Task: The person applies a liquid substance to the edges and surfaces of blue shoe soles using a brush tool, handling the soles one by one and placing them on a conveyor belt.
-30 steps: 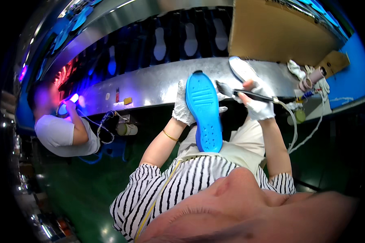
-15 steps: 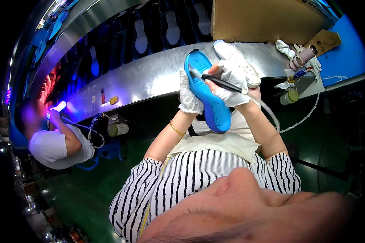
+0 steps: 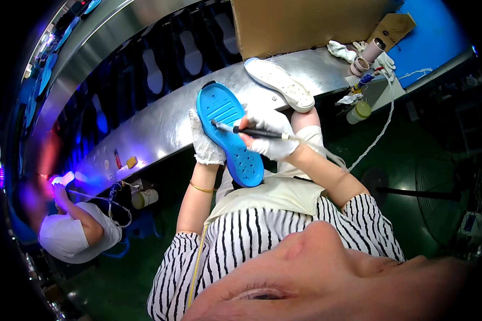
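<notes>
A blue shoe sole [image 3: 245,163] is held above my lap, its inner face with ridges and small holes turned up. My left hand [image 3: 208,145], in a white glove, is closed on its left edge. In my white-gloved right hand [image 3: 271,140], with bare fingertips, is a brush [image 3: 258,132] with a black handle, gripped like a pen. Its tip rests at the sole's left edge, near the middle. A pale hose runs from the handle end past my right forearm. Beyond the sole, a white shoe sole [image 3: 281,84] lies at the bench edge.
A metal bench [image 3: 168,125] runs across, with a conveyor of dark soles [image 3: 154,72] behind it. A cardboard box [image 3: 310,27] stands at the back. Cups [image 3: 374,49] and gloves [image 3: 341,52] sit at right, a lidded jar [image 3: 359,112] below. A co-worker [image 3: 77,232] sits at far left.
The brush tip has moved along the blue sole from near its far end toward the middle of the left edge. The sole now faces up more; the whole view has shifted.
</notes>
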Action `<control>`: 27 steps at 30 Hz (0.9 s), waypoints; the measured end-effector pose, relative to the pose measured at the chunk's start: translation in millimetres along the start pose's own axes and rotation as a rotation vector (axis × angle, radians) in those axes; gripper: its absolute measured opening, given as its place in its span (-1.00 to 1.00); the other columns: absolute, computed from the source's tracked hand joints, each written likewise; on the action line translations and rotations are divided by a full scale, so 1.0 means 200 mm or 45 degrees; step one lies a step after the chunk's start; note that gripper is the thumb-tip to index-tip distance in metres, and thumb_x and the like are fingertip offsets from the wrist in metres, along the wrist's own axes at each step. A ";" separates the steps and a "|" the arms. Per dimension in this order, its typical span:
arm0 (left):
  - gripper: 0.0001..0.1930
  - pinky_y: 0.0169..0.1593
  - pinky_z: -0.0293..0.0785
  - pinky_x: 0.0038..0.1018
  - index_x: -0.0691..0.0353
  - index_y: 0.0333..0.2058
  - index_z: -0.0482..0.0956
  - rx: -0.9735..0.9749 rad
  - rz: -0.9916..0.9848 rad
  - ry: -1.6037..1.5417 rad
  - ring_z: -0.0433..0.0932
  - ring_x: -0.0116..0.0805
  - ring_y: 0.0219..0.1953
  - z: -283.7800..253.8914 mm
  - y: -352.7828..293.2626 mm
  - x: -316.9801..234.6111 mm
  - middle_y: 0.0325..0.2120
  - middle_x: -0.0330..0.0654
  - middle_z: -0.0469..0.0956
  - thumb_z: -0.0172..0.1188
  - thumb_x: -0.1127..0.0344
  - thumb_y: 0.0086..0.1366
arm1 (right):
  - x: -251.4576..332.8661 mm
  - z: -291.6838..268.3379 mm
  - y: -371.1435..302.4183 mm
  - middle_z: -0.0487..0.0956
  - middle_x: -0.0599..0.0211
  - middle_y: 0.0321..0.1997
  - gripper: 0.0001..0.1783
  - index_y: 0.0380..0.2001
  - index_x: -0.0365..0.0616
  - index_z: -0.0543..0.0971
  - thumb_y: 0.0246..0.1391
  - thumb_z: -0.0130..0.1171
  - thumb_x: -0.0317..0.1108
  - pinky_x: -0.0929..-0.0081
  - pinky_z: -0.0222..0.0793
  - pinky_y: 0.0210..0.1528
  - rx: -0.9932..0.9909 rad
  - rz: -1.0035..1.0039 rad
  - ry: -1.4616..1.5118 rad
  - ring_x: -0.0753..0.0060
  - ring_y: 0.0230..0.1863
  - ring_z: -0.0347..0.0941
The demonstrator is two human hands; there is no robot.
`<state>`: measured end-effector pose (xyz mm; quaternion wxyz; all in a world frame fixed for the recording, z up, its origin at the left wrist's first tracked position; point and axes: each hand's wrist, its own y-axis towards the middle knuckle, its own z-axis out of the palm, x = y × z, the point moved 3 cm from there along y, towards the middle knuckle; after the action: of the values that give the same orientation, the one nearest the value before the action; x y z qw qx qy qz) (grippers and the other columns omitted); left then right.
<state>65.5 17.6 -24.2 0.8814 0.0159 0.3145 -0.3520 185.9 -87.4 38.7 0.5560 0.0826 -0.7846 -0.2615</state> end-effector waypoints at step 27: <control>0.12 0.10 0.38 -0.06 0.14 0.22 0.14 0.560 -0.093 -0.412 0.44 -0.02 0.01 -0.05 0.27 0.03 0.04 0.00 0.39 -0.31 -0.68 -0.13 | 0.04 -0.05 0.04 0.58 0.25 -0.38 -0.87 -0.41 -0.24 0.55 -0.09 0.27 -0.58 0.67 0.39 -0.39 0.262 0.122 0.302 0.60 -0.47 0.48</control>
<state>97.8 57.7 -45.2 0.8823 0.1392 0.0859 -0.4414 193.2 -88.4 52.2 0.6453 0.1318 -0.7391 -0.1412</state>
